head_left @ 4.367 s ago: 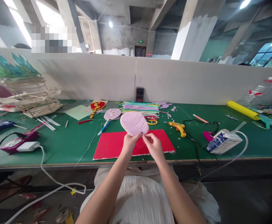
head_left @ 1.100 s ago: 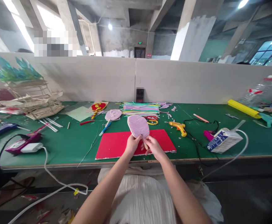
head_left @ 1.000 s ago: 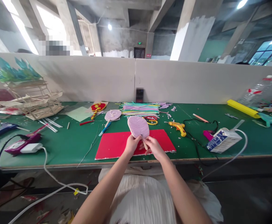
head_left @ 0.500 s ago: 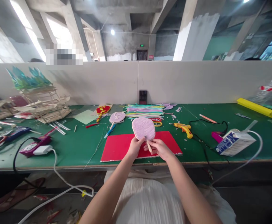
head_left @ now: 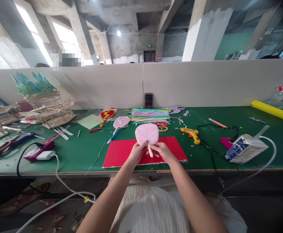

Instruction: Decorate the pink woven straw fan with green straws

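Note:
Between my two hands I hold a small pink hand fan (head_left: 147, 133), its rounded face covered in ribbed strands and its short pale handle (head_left: 151, 151) pointing toward me. My left hand (head_left: 138, 152) pinches the lower left of the face, thumb on top. My right hand (head_left: 162, 151) grips the fan near the top of the handle, fingers partly hidden beneath. Under both hands lies a red board (head_left: 119, 152). Just beyond the fan are red-and-yellow scissor handles (head_left: 164, 128) and a bundle of pastel strips (head_left: 151, 115).
Left of the board lie another pink fan (head_left: 121, 122), a blue-capped pen (head_left: 112, 136) and a red-and-yellow ornament (head_left: 107, 115). To the right are a yellow glue gun (head_left: 191, 134) with its cord and a carton (head_left: 245, 149). Wooden stick models (head_left: 46, 113) stand far left.
Both hands and the fan have shifted slightly left over the red board, and the fan's handle has turned a little more upright. The view has moved slightly too.

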The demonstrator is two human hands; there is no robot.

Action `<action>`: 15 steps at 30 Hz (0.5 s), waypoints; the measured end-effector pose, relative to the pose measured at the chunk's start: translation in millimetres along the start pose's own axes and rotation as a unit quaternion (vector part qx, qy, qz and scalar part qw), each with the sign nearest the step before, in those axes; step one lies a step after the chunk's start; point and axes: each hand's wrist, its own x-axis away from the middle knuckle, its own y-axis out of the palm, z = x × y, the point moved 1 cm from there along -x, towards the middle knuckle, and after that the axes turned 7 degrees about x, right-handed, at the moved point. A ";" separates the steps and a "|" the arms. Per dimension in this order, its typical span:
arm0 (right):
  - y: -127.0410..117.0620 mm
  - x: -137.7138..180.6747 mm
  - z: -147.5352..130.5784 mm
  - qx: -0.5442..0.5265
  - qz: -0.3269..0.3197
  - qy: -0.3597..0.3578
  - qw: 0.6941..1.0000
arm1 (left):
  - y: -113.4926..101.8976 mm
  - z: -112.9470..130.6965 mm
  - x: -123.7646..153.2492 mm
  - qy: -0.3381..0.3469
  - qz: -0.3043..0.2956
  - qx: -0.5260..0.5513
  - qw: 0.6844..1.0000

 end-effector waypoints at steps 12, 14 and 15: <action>-1.8 -1.1 7.5 -0.029 0.024 0.016 0.999 | 1.8 -2.8 -0.2 0.029 0.014 -0.031 0.999; -1.7 -0.8 7.8 -0.023 0.020 0.012 0.999 | 0.2 -4.5 -1.2 0.040 0.022 -0.038 0.998; -1.4 -0.6 7.6 -0.018 0.017 0.008 1.000 | -0.7 -5.3 -1.8 0.045 0.025 -0.040 0.998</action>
